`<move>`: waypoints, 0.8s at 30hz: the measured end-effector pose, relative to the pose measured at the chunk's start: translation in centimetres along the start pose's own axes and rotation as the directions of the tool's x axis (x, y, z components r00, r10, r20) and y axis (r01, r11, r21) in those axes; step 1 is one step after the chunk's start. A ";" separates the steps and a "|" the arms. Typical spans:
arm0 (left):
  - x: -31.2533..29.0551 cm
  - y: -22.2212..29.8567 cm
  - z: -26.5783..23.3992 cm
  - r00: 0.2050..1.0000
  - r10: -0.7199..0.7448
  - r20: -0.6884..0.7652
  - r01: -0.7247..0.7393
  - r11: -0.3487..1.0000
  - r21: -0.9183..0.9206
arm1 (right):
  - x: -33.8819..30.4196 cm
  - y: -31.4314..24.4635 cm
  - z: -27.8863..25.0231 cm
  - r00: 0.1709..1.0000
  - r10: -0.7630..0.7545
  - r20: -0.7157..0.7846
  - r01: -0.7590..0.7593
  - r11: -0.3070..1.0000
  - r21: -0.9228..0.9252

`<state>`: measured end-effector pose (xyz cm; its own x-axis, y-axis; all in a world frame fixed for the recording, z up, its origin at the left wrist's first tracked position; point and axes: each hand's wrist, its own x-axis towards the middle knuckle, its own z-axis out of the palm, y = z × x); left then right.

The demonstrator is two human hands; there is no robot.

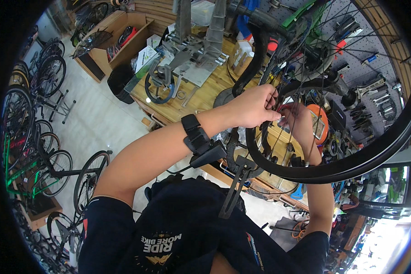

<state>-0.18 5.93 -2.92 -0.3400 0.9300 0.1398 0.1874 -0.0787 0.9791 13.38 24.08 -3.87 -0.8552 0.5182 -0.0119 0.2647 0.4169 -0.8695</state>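
Left grip [255, 108], thumb and forefinger drawn close together, works at the left edge of a spoked wheel [326, 176], while the right grip [297, 121] reaches in from the wheel's far side, fingers bent toward the other; whether either is closed on something cannot be told. The wheel, looming nearest the camera, stands over a wooden table [204, 97] that spreads beneath and beyond it. A turn of the wheel could trap or rap the right fingers, since the spokes cross in front of them; any small part between the fingertips could slip and drop below the wheel, where clutter would swallow it. Black wrist gear [197, 137], strapped on left of the wheel, might snag on the rim if that forearm swings across, and a slotted metal bracket [234, 188], below and left of the wheel, could catch a sleeve. Spokes and knuckles hide most of the right fingertips; a pale speck near the left thumb is too small to name, and the wheel's upper portion runs out of view
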 end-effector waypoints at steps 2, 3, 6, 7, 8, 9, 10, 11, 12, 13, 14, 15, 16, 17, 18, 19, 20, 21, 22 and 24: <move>0.1 -1.2 0.0 0.997 0.065 -0.037 -0.061 0.993 0.096 | -1.0 0.6 -0.7 1.000 0.014 0.002 -0.014 1.000 0.012; 0.1 -1.7 0.1 0.994 0.098 -0.052 -0.090 0.985 0.145 | -1.5 0.8 -1.1 1.000 0.022 0.003 -0.022 1.000 0.017; 0.0 -2.2 0.1 0.996 0.073 -0.044 -0.064 0.979 0.193 | -3.1 1.6 -2.1 0.997 0.072 0.017 -0.073 0.992 0.106; 0.2 -2.4 0.0 0.999 0.042 -0.031 -0.035 0.976 0.216 | -3.6 1.5 -2.3 0.996 0.092 0.012 -0.093 0.986 0.138; 0.5 -2.9 -0.2 1.000 0.011 -0.019 -0.006 0.971 0.239 | -4.1 1.5 -2.4 0.995 0.100 0.003 -0.100 0.987 0.128; 0.8 -3.2 -0.4 1.000 -0.021 -0.009 0.022 0.965 0.262 | -4.7 1.6 -2.5 0.994 0.108 -0.007 -0.107 0.987 0.117; 1.2 -3.3 -0.6 1.000 -0.018 0.009 0.015 0.963 0.268 | -5.2 1.7 -2.6 0.993 0.117 -0.019 -0.114 0.988 0.107; 1.5 -3.3 -0.8 1.000 -0.016 0.025 0.008 0.962 0.273 | -5.7 1.8 -2.7 0.992 0.125 -0.030 -0.122 0.988 0.096; 1.7 -3.4 -0.9 0.999 -0.014 0.041 0.002 0.961 0.278 | -5.9 2.5 -3.1 0.993 0.119 0.005 -0.119 0.988 0.095; 1.9 -3.5 -1.0 0.998 -0.013 0.058 -0.002 0.965 0.263 | -6.2 2.5 -3.2 0.993 0.118 -0.002 -0.117 0.989 0.088; 2.1 -3.7 -1.1 0.997 -0.013 0.074 -0.006 0.969 0.247 | -6.6 2.4 -3.3 0.993 0.116 -0.009 -0.115 0.990 0.079; 2.2 -3.9 -1.2 0.996 -0.012 0.090 -0.009 0.973 0.231 | -6.9 2.2 -3.4 0.993 0.114 -0.015 -0.113 0.991 0.071; 2.1 -3.8 -1.4 0.994 -0.006 0.106 -0.015 0.980 0.196 | -7.3 1.7 -3.4 0.992 0.124 -0.023 -0.123 0.992 0.038; 2.0 -3.7 -1.6 0.993 0.001 0.122 -0.020 0.987 0.161 | -7.7 1.5 -3.3 0.991 0.127 -0.035 -0.123 0.987 0.100; 1.8 -3.6 -1.8 0.991 0.008 0.136 -0.025 0.992 0.126 | -8.0 1.4 -3.2 0.990 0.130 -0.046 -0.121 0.979 0.162; 1.4 -3.0 -1.9 0.988 -0.014 0.153 -0.004 0.993 0.115 | -8.3 1.3 -3.2 0.989 0.134 -0.057 -0.118 0.968 0.221; 0.9 -2.0 -2.0 0.985 -0.035 0.169 0.018 0.994 0.107 | -8.6 0.8 -3.3 0.982 0.188 -0.034 -0.173 0.951 0.256; 0.4 -1.0 -2.0 0.981 -0.057 0.184 0.040 0.994 0.099 | -8.7 0.3 -3.3 0.982 0.190 -0.010 -0.181 0.949 0.258; 0.0 -0.4 -1.9 0.979 -0.065 0.191 0.051 0.996 0.074 | -8.9 -0.4 -3.1 0.981 0.195 0.014 -0.192 0.947 0.257; -0.5 0.5 -1.6 0.985 -0.012 0.170 0.009 1.000 0.016 | -9.4 -0.8 -2.4 0.983 0.167 0.078 -0.184 0.901 0.394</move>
<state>-1.39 4.86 -2.31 -0.1803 0.9784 0.1007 0.1992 -0.0640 0.9779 22.30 20.69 -1.83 -0.8314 0.5203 -0.1953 0.2203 -0.0141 -0.9753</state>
